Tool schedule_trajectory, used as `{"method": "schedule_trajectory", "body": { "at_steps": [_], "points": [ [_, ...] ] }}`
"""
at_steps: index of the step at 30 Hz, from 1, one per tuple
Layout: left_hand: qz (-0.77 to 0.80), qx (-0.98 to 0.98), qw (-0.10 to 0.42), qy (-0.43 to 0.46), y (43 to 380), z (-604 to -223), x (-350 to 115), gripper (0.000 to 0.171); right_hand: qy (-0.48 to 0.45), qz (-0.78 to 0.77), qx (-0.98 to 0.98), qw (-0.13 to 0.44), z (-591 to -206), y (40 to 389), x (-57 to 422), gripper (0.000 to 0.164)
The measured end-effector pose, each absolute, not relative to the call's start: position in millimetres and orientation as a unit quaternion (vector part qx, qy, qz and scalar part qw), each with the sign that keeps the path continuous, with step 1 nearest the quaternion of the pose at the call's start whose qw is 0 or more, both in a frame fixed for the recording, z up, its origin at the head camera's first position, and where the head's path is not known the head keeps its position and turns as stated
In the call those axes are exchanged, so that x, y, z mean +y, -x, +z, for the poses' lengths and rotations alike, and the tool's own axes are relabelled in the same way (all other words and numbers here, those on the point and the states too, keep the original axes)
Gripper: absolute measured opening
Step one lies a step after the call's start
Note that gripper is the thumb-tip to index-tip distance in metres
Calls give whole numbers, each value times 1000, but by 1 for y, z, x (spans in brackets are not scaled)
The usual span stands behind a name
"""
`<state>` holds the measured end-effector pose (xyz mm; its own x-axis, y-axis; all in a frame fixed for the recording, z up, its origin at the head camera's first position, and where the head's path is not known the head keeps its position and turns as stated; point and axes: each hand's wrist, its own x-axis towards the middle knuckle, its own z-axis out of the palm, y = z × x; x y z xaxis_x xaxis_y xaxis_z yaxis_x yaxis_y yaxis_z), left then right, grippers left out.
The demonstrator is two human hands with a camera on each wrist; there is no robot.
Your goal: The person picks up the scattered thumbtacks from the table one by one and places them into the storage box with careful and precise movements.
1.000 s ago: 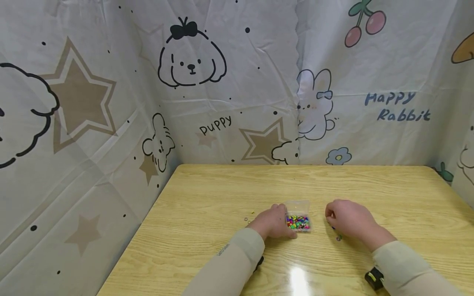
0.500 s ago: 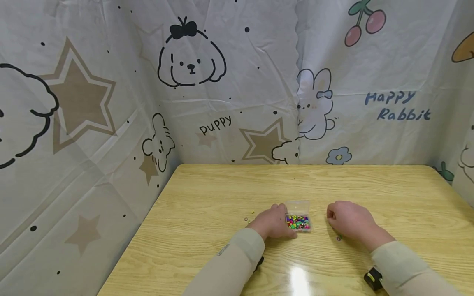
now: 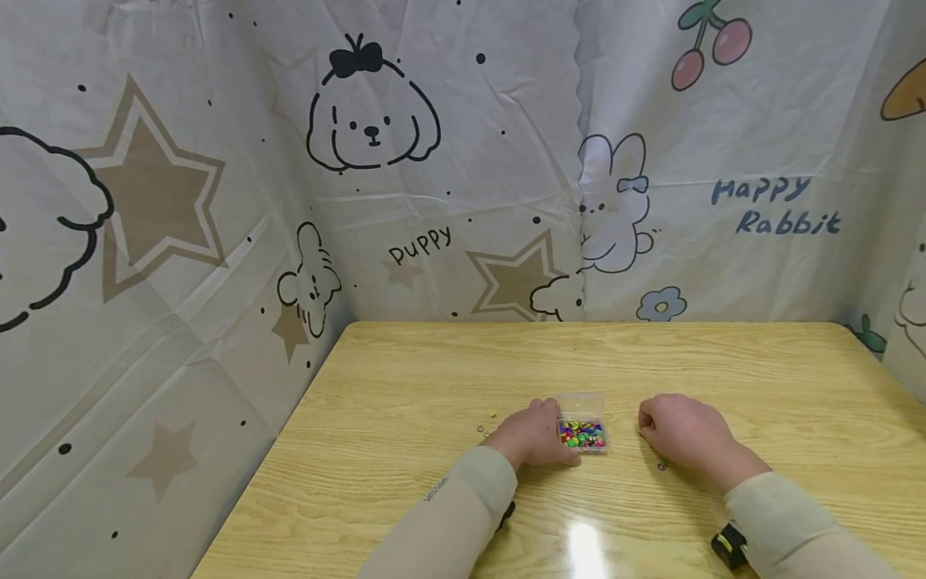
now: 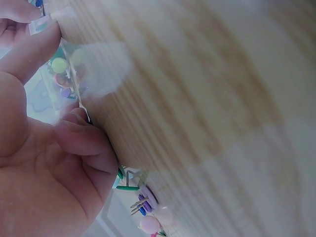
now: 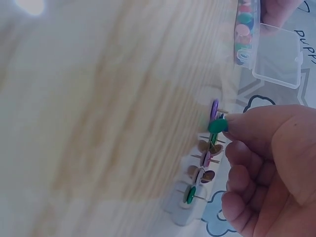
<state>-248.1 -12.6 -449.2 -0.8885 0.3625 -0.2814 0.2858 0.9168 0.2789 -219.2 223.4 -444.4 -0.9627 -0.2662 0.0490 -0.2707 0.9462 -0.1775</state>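
Note:
My left hand (image 3: 535, 434) grips the left side of a small clear plastic box (image 3: 595, 452), fingers at the back and thumb at the front. The box is full of bright thumbtacks, and its clear lid (image 5: 279, 57) is flipped back. To the right of the box, my right hand (image 3: 686, 430) is low over the table with its fingers curled. In the right wrist view it pinches a green thumbtack (image 5: 217, 125) at the thumb tip. Beside that hand lies a row of loose thumbtacks, among them a purple tack (image 5: 214, 108) and another green tack (image 5: 191, 195).
A few loose tacks, including a yellow one (image 3: 494, 416), lie left of my left hand. The wood-grain table (image 3: 405, 498) meets a printed cloth curtain (image 3: 434, 185) at its back and left.
My right hand has shifted very slightly right and down since a second ago, then stayed put. A blue spot below its fingers is now hidden. The left hand and box have not moved.

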Motion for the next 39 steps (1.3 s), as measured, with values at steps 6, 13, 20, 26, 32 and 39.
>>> {"method": "schedule_trajectory", "body": {
  "at_steps": [6,13,20,26,32,39],
  "points": [
    [117,965,166,-168,249,-451,-13,82,-137,94,-986,14,-444,219,221,19],
    [119,964,166,-169,249,-451,-13,84,-139,91,-986,16,-445,219,220,20],
    [117,965,165,-168,249,-449,-13,84,-143,93,-985,21,-445,219,218,21],
    [119,964,166,-170,248,-448,-13,82,-145,92,-985,23,-445,219,217,22],
    [122,963,165,-173,247,-447,-14,80,-148,90,-985,28,-444,219,215,21],
    [121,964,166,-171,247,-447,-14,79,-157,100,-982,38,-443,218,210,25]
  ]
}}
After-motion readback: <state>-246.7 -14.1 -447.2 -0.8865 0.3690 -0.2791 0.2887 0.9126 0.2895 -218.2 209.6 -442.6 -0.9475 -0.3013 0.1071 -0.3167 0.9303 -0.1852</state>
